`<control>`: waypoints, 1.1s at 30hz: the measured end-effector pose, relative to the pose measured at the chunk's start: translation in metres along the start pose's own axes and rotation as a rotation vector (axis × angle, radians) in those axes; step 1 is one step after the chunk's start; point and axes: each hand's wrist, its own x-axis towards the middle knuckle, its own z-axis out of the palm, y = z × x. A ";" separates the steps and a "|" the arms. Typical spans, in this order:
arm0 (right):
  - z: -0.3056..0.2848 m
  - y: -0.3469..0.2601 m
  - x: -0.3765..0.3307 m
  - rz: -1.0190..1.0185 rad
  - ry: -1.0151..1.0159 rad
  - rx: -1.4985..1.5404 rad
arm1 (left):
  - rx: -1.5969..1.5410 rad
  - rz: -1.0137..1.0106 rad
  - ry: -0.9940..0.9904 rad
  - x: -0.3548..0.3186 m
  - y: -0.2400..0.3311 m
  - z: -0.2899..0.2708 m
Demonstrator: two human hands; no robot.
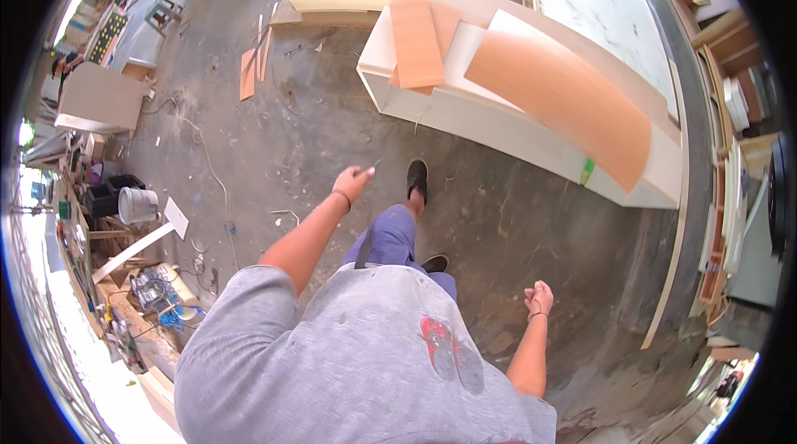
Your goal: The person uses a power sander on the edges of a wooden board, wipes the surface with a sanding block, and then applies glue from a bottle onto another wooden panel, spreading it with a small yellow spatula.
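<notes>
Slim dark item [378,162], kind unclear. Step judged as carrying it on foot: best pinched firmly, its free end angled clear of the stride. Positions, largest first: long white cabinet [498,132] ahead and rightward, well apart from both hands; curved wood-toned sheet [564,103] atop it; right hand [538,299] loosely curled, contents cannot be told; left hand [354,183] apparently pinching the item, which projects just past its fingertips.
</notes>
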 end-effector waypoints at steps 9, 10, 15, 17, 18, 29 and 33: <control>0.150 -0.095 0.001 -0.209 -0.537 -0.302 | -0.094 -0.112 0.235 0.261 0.115 0.071; 0.153 -0.099 -0.003 -0.303 -0.631 -0.538 | -0.102 -0.174 0.131 0.275 0.132 0.068; 0.175 -0.179 0.003 -0.182 -0.691 -0.742 | 0.004 -0.374 0.056 0.336 0.166 0.085; 0.185 -0.230 0.009 0.047 -0.503 -0.404 | 0.104 -0.428 0.087 0.342 0.178 0.080; 0.181 -0.240 0.026 0.048 -0.498 -0.389 | 0.098 -0.439 0.083 0.342 0.176 0.084; 0.200 -0.295 0.254 0.479 -0.275 0.518 | 0.249 -0.090 0.129 0.267 0.124 0.093; 0.220 -0.349 0.262 0.587 0.174 0.600 | 0.183 -0.197 0.069 0.208 0.066 0.063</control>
